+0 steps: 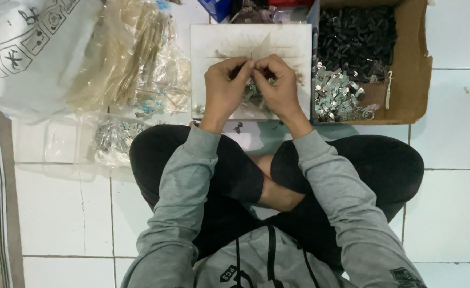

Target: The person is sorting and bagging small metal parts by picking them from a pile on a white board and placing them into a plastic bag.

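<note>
You wear a grey hooded sweatshirt with long sleeves ending in ribbed cuffs at the wrists, leaving your left hand (pixel 221 88) and right hand (pixel 280 88) bare. Two dark drawstrings hang down its front, beside a small dark patch with pale lettering, and another dark printed mark sits on the right sleeve. Your trousers are black.
</note>
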